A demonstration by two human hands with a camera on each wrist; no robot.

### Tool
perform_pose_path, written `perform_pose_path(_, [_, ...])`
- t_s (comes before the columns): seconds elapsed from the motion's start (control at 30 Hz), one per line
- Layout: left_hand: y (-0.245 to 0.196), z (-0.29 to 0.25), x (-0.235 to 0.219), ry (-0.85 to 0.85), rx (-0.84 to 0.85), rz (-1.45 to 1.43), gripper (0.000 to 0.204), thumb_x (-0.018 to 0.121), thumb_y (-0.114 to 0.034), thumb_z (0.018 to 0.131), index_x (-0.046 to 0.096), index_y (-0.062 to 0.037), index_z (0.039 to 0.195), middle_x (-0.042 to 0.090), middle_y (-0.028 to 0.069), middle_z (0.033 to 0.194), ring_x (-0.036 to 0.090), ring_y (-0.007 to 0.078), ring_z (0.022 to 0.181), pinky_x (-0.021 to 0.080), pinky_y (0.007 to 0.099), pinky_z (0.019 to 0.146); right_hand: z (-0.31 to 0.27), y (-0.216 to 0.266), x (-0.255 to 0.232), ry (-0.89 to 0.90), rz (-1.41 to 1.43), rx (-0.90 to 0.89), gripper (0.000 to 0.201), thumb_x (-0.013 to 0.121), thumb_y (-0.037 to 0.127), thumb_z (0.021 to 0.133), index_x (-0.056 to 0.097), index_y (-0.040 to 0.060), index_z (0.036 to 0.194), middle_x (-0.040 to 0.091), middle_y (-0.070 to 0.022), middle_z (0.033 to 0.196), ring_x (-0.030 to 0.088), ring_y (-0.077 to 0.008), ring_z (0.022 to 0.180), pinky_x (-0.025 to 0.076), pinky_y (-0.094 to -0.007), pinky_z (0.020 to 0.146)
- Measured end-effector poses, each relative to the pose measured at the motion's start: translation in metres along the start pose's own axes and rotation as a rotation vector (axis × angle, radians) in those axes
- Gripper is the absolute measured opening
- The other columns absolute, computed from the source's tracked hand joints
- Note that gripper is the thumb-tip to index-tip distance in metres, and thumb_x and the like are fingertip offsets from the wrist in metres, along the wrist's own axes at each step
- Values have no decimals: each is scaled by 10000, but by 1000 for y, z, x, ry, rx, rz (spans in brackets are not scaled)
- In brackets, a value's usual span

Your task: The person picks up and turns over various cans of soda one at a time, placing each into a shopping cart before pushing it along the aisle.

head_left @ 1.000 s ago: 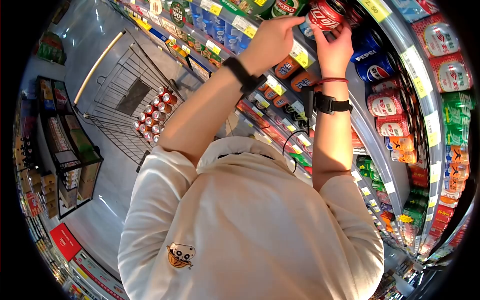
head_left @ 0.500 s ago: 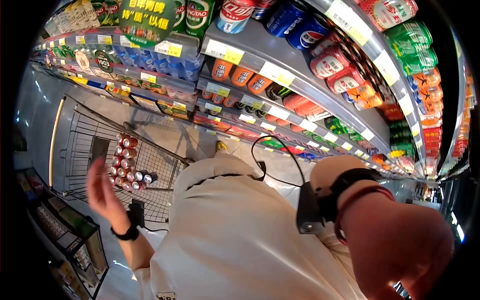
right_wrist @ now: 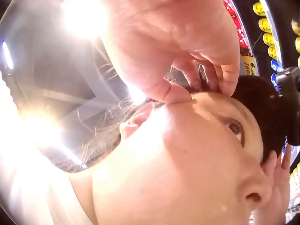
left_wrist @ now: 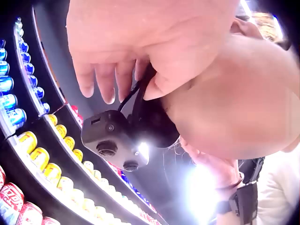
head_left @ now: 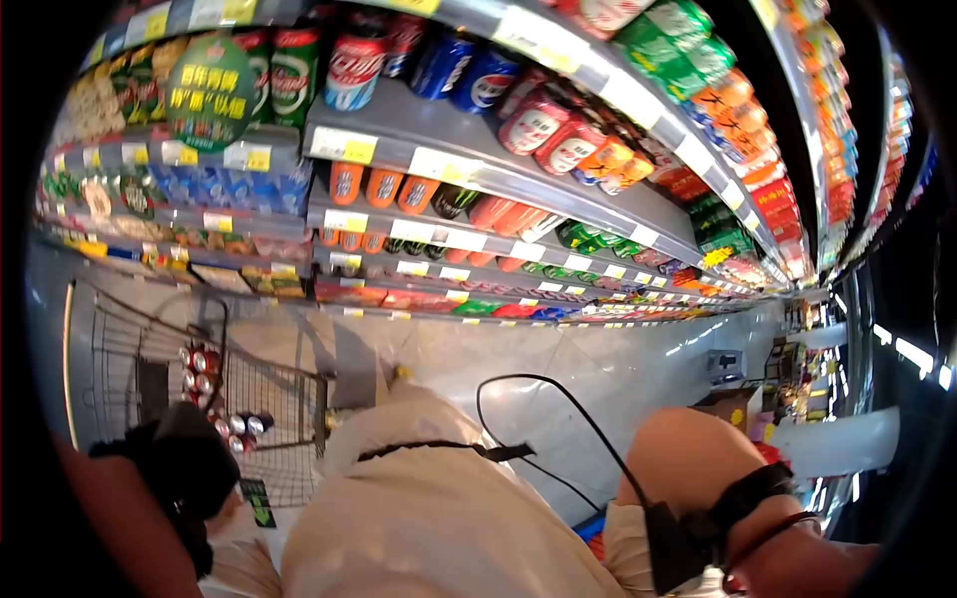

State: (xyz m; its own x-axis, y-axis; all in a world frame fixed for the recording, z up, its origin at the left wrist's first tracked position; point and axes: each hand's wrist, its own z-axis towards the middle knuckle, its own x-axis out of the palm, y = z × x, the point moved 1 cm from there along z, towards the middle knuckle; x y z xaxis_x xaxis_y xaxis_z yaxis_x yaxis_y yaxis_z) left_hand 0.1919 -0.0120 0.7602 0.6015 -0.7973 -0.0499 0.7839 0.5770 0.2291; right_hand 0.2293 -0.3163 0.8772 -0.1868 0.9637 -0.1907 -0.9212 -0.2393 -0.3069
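Note:
My left hand point(left_wrist: 154, 37) is raised to the person's head, with fingers pointing down and loosely bent. Its thumb lies beside the black strap of a head-worn camera point(left_wrist: 115, 140). In the right wrist view, my right hand point(right_wrist: 178, 47) is at the temple, its bent fingertips at the hair by the black headband point(right_wrist: 255, 93). Part of those fingers is hidden. Both hands also show at the lower edges of the head view, the left point(head_left: 110, 513) blurred, the right point(head_left: 807, 568) partly cut off. A red cola can point(head_left: 356, 70) stands on the shelf, apart from both hands.
A wire shopping cart point(head_left: 284, 409) holding several cans point(head_left: 202, 361) stands at left. Ahead, long shelves point(head_left: 419, 154) carry rows of drink cans, among them blue Pepsi cans point(head_left: 483, 80). A black cable point(head_left: 553, 384) loops before the shirt.
Both hands have let go of the red cola can on the shelf and risen to the sides of the head. The head view has swung, so the shelves now run across its upper half.

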Motion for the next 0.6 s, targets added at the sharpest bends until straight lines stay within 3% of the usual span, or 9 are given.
perform_pose_path(0.13, [-13, 15, 12, 24, 22, -67, 597, 593, -340, 982, 412, -22, 1453, 521, 227, 1378, 573, 371, 1194, 497, 513, 992, 9, 11, -25, 23, -86, -42, 301, 526, 217, 1022, 626, 156, 1299, 604, -93, 1382, 553, -167, 1279, 405, -350, 1113])
perform_pose_path(0.2, [-30, 27, 26, -13, 15, 0, 587, 591, -337, 984, 419, -20, 1447, 525, 223, 1373, 575, 364, 1190, 497, 507, 992, 9, 5, -35, 76, 14, -61, 303, 526, 219, 1022, 625, 159, 1302, 602, -93, 1384, 549, -166, 1282, 401, -351, 1117])
perform_pose_path(0.3, [-59, 36, 37, 43, 64, 47, 572, 588, -333, 986, 429, -18, 1437, 532, 217, 1366, 578, 354, 1183, 496, 498, 993, -11, 13, -69, 30, 66, -174, 305, 526, 221, 1022, 623, 163, 1305, 599, -94, 1388, 545, -165, 1287, 395, -353, 1122])
perform_pose_path(0.6, [-116, 69, 104, 149, 19, 151, 529, 578, -321, 993, 461, -12, 1406, 551, 200, 1343, 587, 324, 1163, 495, 471, 994, -39, 0, -145, -42, 144, -211, 311, 526, 228, 1023, 618, 175, 1315, 591, -96, 1400, 531, -161, 1301, 376, -359, 1138])
